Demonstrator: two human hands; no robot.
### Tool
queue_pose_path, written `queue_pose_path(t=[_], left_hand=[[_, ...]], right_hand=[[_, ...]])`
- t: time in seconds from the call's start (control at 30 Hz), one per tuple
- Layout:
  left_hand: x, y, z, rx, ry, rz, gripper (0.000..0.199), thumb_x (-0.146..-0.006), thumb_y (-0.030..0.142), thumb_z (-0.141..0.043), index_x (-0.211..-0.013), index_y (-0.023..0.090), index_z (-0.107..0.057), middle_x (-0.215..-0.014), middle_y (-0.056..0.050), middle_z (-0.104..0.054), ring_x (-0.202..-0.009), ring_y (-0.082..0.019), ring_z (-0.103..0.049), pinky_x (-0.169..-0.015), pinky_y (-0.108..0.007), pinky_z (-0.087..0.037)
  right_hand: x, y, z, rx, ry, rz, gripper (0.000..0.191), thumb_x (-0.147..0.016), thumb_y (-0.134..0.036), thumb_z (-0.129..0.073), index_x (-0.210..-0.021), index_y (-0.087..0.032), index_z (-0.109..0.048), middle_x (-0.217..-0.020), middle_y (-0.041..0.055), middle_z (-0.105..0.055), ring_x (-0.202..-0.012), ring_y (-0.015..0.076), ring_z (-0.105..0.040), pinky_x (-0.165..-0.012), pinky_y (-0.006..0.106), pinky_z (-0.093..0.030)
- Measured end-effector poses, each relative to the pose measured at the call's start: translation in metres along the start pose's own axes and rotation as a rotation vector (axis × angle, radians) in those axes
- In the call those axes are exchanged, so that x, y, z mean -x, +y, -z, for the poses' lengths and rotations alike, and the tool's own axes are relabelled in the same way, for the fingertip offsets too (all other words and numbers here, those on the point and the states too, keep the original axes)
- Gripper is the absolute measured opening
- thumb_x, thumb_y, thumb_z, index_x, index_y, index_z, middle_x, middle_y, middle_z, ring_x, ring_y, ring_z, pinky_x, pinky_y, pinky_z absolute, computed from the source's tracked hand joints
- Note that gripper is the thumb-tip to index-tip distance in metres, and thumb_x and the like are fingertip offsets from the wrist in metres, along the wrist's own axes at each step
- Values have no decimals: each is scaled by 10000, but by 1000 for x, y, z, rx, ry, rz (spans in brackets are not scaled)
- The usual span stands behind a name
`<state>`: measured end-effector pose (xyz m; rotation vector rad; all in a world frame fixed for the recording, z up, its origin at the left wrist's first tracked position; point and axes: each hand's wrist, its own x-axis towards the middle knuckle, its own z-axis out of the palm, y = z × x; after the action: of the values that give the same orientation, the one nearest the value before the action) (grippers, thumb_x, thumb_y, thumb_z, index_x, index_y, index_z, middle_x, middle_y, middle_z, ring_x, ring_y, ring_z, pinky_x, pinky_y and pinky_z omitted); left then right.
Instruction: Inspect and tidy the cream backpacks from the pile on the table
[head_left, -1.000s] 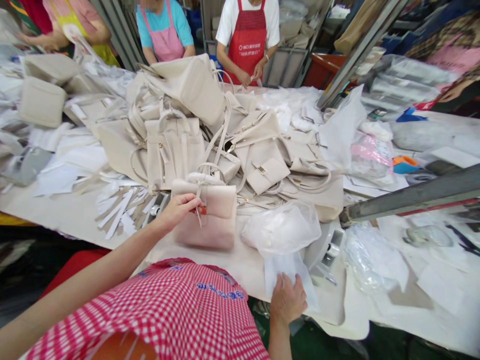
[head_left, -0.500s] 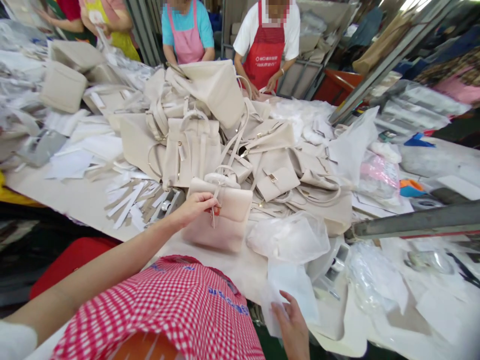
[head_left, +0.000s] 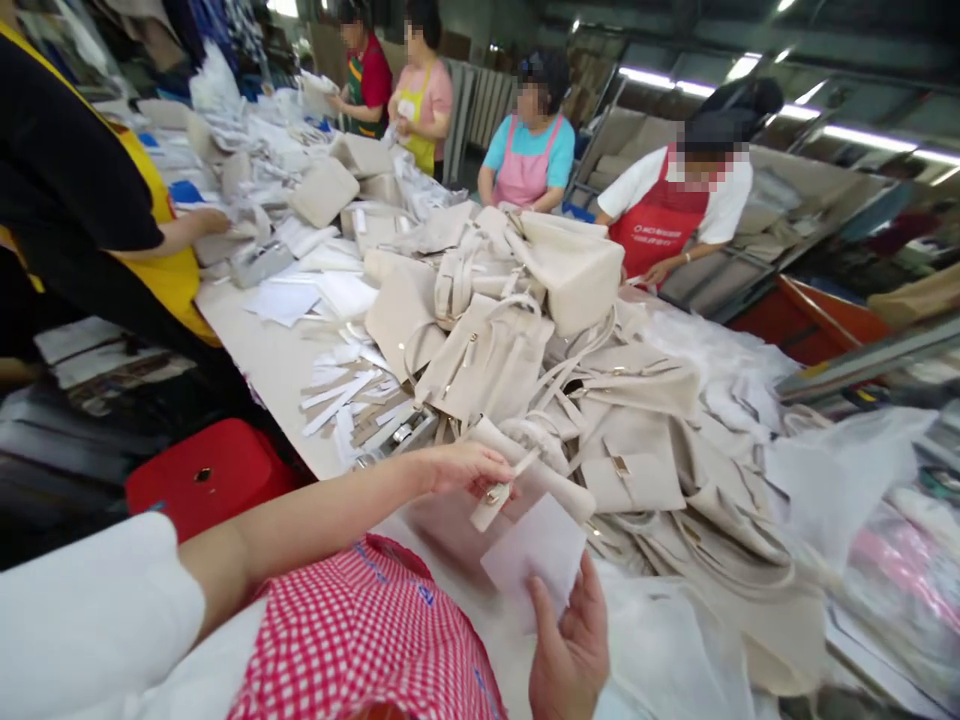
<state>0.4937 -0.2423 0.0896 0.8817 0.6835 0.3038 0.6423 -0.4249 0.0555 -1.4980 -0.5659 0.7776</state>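
Note:
A pale beige handbag (head_left: 442, 525) lies in front of me at the table's near edge, partly hidden by my hands. My left hand (head_left: 469, 470) pinches its closure strap (head_left: 489, 508), which has a small gold-coloured clasp, and lifts it off the bag's front. Below and to the right, my right hand (head_left: 574, 635) grips a thin white sheet (head_left: 536, 550) between thumb and fingers. The sheet covers part of the bag's front, close to the strap. Whether it touches the bag I cannot tell.
A heap of beige bags (head_left: 487, 360) rises just beyond. Paper strips (head_left: 349, 400) and a tape dispenser (head_left: 401, 432) lie to the left, clear plastic (head_left: 667, 640) to the right. A red stool (head_left: 210, 475) stands at lower left. Several co-workers surround the table.
My right hand has come up from the lower right with the white sheet to the bag's front. My left hand still holds the strap. The view has swung left and upward.

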Motion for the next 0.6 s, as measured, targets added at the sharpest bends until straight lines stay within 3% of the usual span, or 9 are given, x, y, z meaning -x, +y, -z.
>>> queue_pose_path(t=[0.13,0.33,0.43,0.53,0.6], left_hand=[[-1,-8,-2,17,19,13,390,-542,463,-855,-703,152,-682,-726,7,-662,-640,-106,-540,-655,-262,-411],[-7,-22,-6,-69,122,-61,312,-612,409,-809,-609,149,-635,-563,36,-558,-558,-96,-474,-614,-261,-371],[-9,-26,-9,-65,162,-69,279,-644,372,-784,-588,149,-625,-541,33,-551,-534,-93,-454,-584,-259,-351],[-9,-26,-10,-63,180,-75,219,-671,305,-751,-579,149,-627,-527,33,-548,-530,-94,-451,-576,-256,-344],[-7,-24,-11,-55,179,-69,189,-687,272,-729,-581,145,-637,-529,30,-553,-535,-95,-456,-578,-253,-343]], right_hand=[[-5,5,-19,76,-31,-18,849,-757,-514,-738,-1468,-175,-422,-1481,132,-489,-1246,267,-556,-961,337,-521],[-6,10,-24,-11,-115,-112,921,-709,-487,-791,-1489,-222,-380,-1487,131,-482,-1178,245,-602,-869,303,-550],[-11,2,-22,-168,-140,-289,868,-707,-522,-778,-1450,-243,-426,-1389,117,-585,-1157,233,-619,-828,304,-565],[-17,-7,-20,-332,-258,-523,752,-734,-613,-710,-1357,-228,-535,-1187,102,-710,-1066,257,-671,-854,397,-578],[-20,-9,-19,-344,-311,-587,681,-714,-574,-751,-1272,-213,-604,-1079,84,-748,-1006,269,-697,-878,441,-574]])
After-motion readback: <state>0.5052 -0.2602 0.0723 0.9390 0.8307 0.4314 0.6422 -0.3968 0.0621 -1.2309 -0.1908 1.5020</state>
